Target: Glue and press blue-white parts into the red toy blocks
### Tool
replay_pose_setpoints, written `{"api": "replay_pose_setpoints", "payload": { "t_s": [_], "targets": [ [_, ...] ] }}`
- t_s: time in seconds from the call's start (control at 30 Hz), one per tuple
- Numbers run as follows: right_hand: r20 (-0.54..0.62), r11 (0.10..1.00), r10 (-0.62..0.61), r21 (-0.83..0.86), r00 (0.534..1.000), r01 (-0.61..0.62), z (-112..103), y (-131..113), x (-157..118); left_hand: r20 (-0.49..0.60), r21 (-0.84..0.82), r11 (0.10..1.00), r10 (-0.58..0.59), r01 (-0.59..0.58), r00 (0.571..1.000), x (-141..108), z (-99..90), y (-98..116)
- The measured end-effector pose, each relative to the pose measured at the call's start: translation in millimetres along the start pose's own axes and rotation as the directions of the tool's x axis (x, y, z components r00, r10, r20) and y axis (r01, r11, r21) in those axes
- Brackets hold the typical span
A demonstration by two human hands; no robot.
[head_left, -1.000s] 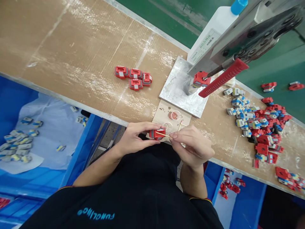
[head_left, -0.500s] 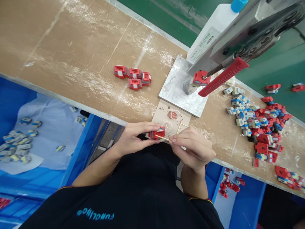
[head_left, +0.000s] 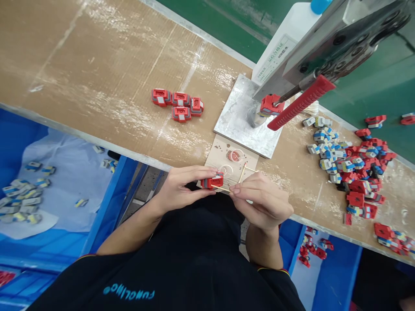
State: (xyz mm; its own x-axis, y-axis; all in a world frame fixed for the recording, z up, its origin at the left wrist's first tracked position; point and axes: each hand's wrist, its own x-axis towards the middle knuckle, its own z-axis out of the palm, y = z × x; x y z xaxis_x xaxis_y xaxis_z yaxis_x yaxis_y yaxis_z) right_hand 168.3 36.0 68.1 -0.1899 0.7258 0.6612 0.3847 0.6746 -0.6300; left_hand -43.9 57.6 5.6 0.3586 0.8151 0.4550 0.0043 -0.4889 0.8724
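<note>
Brown tabletop (head_left: 129, 65): left hand (head_left: 180, 185) around red toy (head_left: 217, 179), long axis crosswise, right hand (head_left: 261, 196) tight on stick (head_left: 222, 188), tip leftward.

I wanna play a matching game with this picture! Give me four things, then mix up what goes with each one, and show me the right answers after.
Things:
1. left hand
2. white bottle
3. right hand
4. press handle

Matches:
A. holds a thin stick
B. is red
C. holds a red-and-grey piece
D. has a blue cap

Right pairs: 1-C, 2-D, 3-A, 4-B
</note>
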Motion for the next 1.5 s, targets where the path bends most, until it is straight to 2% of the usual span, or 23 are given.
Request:
{"api": "replay_pose_setpoints", "payload": {
  "t_s": [0.43,0.67,1.0,1.2,1.33,1.43,1.5],
  "targets": [
    [0.031,1.0,0.015,0.016,0.999,-0.016,-6,1,-2,0.016,0.062,0.997,0.053,-0.053,0.998,3,-4.8,3],
    [0.051,0.999,0.031,-0.045,0.998,-0.028,-12,2,-1,0.036,0.112,0.992,0.059,-0.063,0.998,2,-8.5,5],
    [0.034,0.999,0.043,0.002,0.999,-0.043,-5,-1,2,0.047,0.156,0.983,0.087,-0.093,0.995,2,-7.3,6],
    [-0.006,0.994,0.11,-0.026,0.994,-0.11,-6,0,-1,0.016,0.149,0.986,0.076,-0.078,0.997,2,-7.5,7],
    [-0.008,0.994,0.11,0.004,0.994,-0.11,-6,0,-2,0.01,0.123,0.99,0.069,-0.069,0.998,3,-6.0,7],
    [-0.067,0.994,0.108,0.031,0.992,-0.107,-14,4,-6,-0.022,0.061,0.997,0.048,-0.046,0.999,3,-4.8,4],
    [-0.118,0.989,0.147,-0.006,0.982,-0.149,-24,10,-10,-0.045,0.011,1.0,0.017,-0.017,0.999,1,-4.9,2]
  ]
}}
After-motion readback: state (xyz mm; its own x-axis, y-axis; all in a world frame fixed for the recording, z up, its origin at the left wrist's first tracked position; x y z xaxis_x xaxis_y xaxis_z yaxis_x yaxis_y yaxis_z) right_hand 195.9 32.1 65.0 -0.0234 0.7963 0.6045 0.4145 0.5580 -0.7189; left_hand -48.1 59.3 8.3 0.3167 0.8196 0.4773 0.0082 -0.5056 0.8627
